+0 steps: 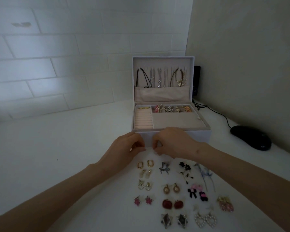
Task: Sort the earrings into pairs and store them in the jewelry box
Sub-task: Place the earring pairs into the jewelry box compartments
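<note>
While the left hand (126,148) and right hand (172,143) sit close together against the near wall of the open jewelry box (196,136), I see both sets of fingers curled, tips narrow. Can't tell if they pinch anything. Earrings (166,189) lie paired in rows on the worktop (57,148), near side of the hands.

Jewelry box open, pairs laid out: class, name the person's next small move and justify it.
Probably lift the gold hoop pair into the bare compartment of the jewelry box: the left hand and right hand are nearest it, fingers curled, holding nothing I can make out.
</note>
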The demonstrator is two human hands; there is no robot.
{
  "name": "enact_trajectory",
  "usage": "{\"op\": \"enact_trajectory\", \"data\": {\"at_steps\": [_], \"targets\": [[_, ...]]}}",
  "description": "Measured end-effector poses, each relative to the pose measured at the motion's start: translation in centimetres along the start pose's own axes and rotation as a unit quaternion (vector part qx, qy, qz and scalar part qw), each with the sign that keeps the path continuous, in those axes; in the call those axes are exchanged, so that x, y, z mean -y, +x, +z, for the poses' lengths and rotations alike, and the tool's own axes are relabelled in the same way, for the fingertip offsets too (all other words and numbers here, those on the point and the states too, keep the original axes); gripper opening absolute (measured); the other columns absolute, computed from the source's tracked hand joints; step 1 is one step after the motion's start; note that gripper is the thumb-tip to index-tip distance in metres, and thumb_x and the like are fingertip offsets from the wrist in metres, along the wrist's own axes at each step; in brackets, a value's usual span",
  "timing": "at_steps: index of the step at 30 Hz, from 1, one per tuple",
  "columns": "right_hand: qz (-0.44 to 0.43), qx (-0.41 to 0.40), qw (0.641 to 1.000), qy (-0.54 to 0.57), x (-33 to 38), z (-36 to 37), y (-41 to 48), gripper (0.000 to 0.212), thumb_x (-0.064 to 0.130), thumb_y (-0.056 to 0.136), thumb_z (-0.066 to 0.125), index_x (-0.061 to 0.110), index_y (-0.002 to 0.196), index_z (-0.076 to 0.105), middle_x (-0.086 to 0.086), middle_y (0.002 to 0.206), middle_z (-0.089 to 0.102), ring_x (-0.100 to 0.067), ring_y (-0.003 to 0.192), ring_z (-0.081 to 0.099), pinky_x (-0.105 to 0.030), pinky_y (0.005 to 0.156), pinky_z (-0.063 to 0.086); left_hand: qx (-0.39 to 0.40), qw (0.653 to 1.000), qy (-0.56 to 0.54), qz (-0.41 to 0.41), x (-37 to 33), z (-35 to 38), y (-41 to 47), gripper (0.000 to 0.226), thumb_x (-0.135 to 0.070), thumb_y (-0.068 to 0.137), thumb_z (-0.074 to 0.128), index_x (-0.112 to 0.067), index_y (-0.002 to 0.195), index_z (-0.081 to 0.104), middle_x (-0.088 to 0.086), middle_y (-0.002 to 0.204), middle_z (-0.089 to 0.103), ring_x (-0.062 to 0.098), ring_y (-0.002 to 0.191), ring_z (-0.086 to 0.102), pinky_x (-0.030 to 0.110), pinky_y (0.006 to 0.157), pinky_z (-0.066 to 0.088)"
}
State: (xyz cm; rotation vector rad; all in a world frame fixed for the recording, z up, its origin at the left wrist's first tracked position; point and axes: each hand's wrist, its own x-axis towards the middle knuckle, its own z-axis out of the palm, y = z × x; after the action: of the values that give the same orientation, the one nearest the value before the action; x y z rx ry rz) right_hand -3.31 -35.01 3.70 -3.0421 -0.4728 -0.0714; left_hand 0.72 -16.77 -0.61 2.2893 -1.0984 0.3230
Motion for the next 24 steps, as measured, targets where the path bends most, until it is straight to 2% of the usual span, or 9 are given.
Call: {"op": "enact_trajectory", "data": {"at_steps": [2,4,6,10,12,14,16,19,24], "targets": [[0.008,0.002,1.000,-0.002,-0.3,-0.4,-0.1,0.016,0.030,0.083,0.064,0.022,0.095,0.069,0.007,0.070,0.057,-0.016,0.090,0.058,-0.027,0.075,0.041,-0.006,1.000,0.007,0.006,0.0,-0.1,0.0,0.005,-0.013,0.083,0.066,-0.014,0.085,0.062,-0.013,0.080,0.052,-0.004,0.067,0.047,0.006,0.061,0.037],[0.012,0.009,1.000,-0.012,-0.4,-0.4,-0.1,0.017,0.033,0.082,0.065,0.022,0.095,0.069,0.001,0.087,0.067,-0.017,0.092,0.059,-0.026,0.074,0.039,-0.017,1.000,0.015,0.016,-0.1,-0.2,0.0,0.006,-0.011,0.083,0.066,-0.014,0.087,0.063,-0.012,0.081,0.052,-0.001,0.067,0.048,0.007,0.061,0.036],[0.010,0.014,1.000,-0.017,-0.3,-0.1,-0.1,0.015,0.028,0.083,0.064,0.020,0.094,0.069,-0.002,0.093,0.068,-0.018,0.092,0.059,-0.026,0.073,0.039,-0.036,0.999,0.018,0.024,-0.4,-0.3,0.1,0.006,-0.012,0.083,0.065,-0.015,0.088,0.063,-0.014,0.081,0.051,0.003,0.068,0.050,0.010,0.062,0.037],[0.010,0.012,1.000,-0.010,-0.1,0.1,-0.3,0.013,0.015,0.084,0.058,0.015,0.088,0.070,0.002,0.069,0.062,-0.018,0.083,0.063,-0.027,0.073,0.047,-0.085,0.996,0.004,0.030,-0.9,-0.6,0.5,0.008,-0.020,0.083,0.058,-0.018,0.090,0.062,-0.015,0.082,0.054,0.003,0.072,0.051,0.014,0.062,0.042],[0.017,0.007,1.000,-0.002,-0.3,-0.2,-0.3,0.015,0.017,0.086,0.055,0.017,0.091,0.070,0.002,0.070,0.066,-0.016,0.080,0.062,-0.028,0.074,0.049,-0.099,0.995,-0.001,0.024,-0.8,-0.8,0.7,0.008,-0.017,0.084,0.061,-0.019,0.091,0.061,-0.016,0.083,0.055,0.002,0.075,0.051,0.014,0.064,0.042],[0.029,0.002,0.999,0.021,-0.8,-1.1,-0.4,0.015,0.021,0.088,0.055,0.021,0.095,0.069,0.004,0.066,0.066,-0.005,0.066,0.055,-0.024,0.067,0.047,-0.106,0.994,0.005,0.021,-0.7,-1.0,0.9,0.010,-0.012,0.084,0.064,-0.019,0.090,0.061,-0.017,0.083,0.054,0.002,0.075,0.050,0.012,0.064,0.040],[0.025,0.018,0.999,0.037,-1.5,-2.1,-0.7,0.011,0.025,0.088,0.058,0.026,0.093,0.068,0.008,0.059,0.063,0.003,0.054,0.047,-0.015,0.055,0.037,-0.114,0.993,0.007,0.023,-0.6,-1.1,1.0,0.008,-0.012,0.083,0.064,-0.018,0.089,0.062,-0.016,0.081,0.054,0.001,0.074,0.050,0.013,0.063,0.040],[0.009,0.059,0.998,0.018,-2.3,-2.4,-1.4,0.008,0.030,0.084,0.065,0.028,0.091,0.069,0.007,0.065,0.069,0.005,0.053,0.048,-0.014,0.053,0.032,-0.120,0.993,0.002,0.017,-0.5,-0.9,1.1,0.007,-0.013,0.083,0.063,-0.018,0.088,0.063,-0.014,0.081,0.056,0.001,0.074,0.050,0.017,0.063,0.041],[-0.002,0.058,0.998,0.024,-2.4,-0.7,-1.9,0.010,0.034,0.080,0.068,0.031,0.089,0.068,0.009,0.070,0.067,0.006,0.058,0.046,-0.011,0.057,0.030,-0.115,0.993,-0.004,0.014,-0.7,-0.2,1.2,0.006,-0.019,0.084,0.060,-0.019,0.088,0.064,-0.013,0.080,0.056,0.003,0.072,0.052,0.018,0.063,0.040]]}}
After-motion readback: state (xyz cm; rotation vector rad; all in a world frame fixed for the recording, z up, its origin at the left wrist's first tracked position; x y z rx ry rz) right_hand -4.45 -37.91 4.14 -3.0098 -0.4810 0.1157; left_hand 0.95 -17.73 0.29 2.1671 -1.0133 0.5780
